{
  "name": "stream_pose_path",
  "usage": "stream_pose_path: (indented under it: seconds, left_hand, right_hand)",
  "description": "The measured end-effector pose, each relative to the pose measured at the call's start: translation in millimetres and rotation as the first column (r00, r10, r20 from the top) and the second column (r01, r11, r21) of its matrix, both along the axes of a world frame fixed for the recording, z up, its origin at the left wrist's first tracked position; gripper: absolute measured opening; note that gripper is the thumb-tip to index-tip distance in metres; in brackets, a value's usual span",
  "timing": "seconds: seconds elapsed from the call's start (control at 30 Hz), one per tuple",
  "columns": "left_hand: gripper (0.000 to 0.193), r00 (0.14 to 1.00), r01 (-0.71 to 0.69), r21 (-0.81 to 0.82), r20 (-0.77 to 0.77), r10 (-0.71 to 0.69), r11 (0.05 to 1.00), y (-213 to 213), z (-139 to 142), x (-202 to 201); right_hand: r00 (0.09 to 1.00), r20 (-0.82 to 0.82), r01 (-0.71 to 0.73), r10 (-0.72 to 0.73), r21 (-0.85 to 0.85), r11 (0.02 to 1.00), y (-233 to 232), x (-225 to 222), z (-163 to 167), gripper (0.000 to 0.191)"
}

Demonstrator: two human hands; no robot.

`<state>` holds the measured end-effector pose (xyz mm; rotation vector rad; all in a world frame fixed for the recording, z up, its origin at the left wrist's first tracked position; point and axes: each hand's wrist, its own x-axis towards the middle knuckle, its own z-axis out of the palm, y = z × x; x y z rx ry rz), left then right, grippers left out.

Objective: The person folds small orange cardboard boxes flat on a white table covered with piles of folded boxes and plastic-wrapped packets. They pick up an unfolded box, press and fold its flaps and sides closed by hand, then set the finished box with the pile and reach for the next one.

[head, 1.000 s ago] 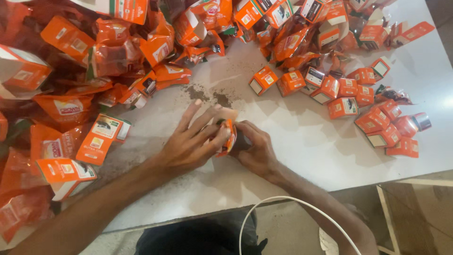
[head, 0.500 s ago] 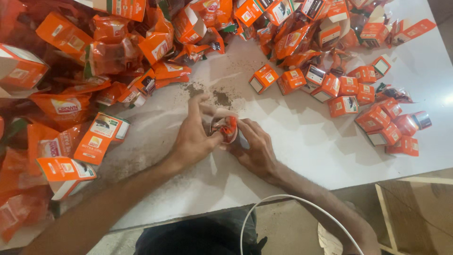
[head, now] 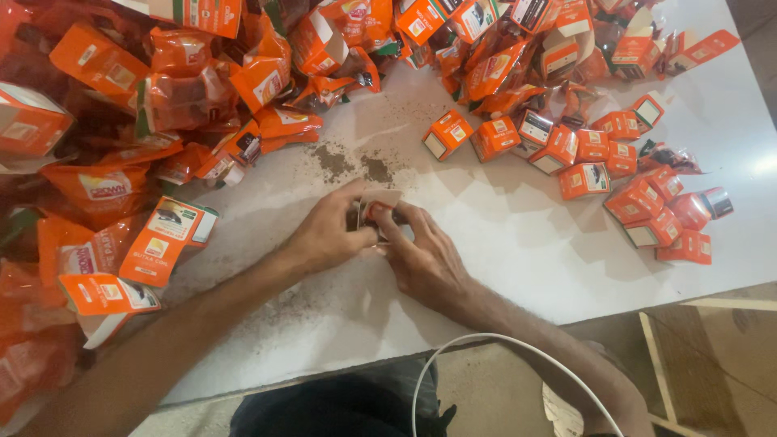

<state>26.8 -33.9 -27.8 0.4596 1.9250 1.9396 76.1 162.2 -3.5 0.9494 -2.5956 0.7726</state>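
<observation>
- Orange small carton (head: 377, 209), flap open, sits at mid-counter (head: 502, 267), pinched between both hands.
- Left hand (head: 328, 235) grips its left side; right hand (head: 425, 259) its right.
- Brown powder spill (head: 352, 164) just beyond.

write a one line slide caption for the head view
Both hands, left hand and right hand, close around a small orange carton on a white table amid orange cartons.

The small carton (head: 377, 209) is mostly hidden between the left hand (head: 328, 235) and right hand (head: 425, 259); only its pale top flap and a bit of orange show. The heap of orange packets (head: 97, 178) runs off the left and far edges. The white cable (head: 486, 348) is cut off at the near edge.
</observation>
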Motion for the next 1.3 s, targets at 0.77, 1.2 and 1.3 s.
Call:
stream_pose_path:
  seconds: [0.77,1.2,1.3]
  left_hand:
    - [0.042,0.477,-0.13,-0.204,-0.871,-0.119,0.97,-17,-3,19]
    - [0.02,0.354,-0.195,-0.332,-0.902,-0.249,0.923,-17,-7,19]
    - [0.017,0.373,-0.191,-0.359,-0.887,-0.271,0.913,-17,-1,19]
  right_hand:
    - [0.996,0.091,0.027,-0.011,-0.175,0.984,19,2,-37,0.056]
    - [0.995,0.09,0.049,-0.034,-0.174,0.984,17,0,-37,0.068]
    - [0.992,0.123,0.014,0.0,-0.11,0.994,13,-2,-28,0.085]
